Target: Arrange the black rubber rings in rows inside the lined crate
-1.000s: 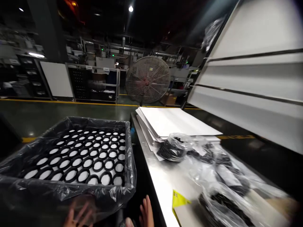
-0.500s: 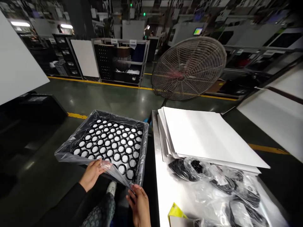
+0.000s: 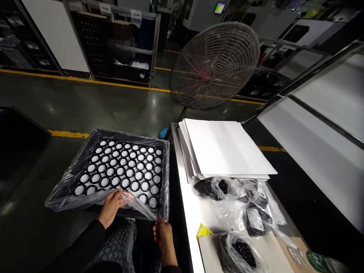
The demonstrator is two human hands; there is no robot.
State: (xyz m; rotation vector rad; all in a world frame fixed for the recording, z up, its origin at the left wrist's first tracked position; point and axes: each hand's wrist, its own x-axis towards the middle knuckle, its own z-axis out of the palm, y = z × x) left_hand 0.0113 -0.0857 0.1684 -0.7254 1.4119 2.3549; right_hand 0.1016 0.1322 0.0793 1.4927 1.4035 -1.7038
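The fingers of the left hand (image 3: 111,206) curl over the near rim of the tray and pinch a fold of the clear plastic liner (image 3: 136,207) against it. The right hand (image 3: 162,234) sits lower, at the tray's near right corner, its fingertips closed on the loose edge of the same film. Both hands have hold of the liner and nothing else.

The step in hand looks like settling or folding the liner along the near side of the tray. The next move would call for a gentle, even pull, since the film is thin and could tear or drag across the rings.

The black tray (image 3: 166,167) rests in front of the person's lap, just left of the table and tilted slightly. The film wraps its walls, crumpled and shiny. Inside, black rings (image 3: 125,170) lie flat in neat rows on a white sheet.

On the steel table (image 3: 196,216) to the right lie clear bags of dark parts (image 3: 244,254) and a yellow tag (image 3: 203,231), then a stack of white sheets (image 3: 224,148). Beyond stands a big caged fan (image 3: 214,64), with shelving (image 3: 125,41) across the aisle.
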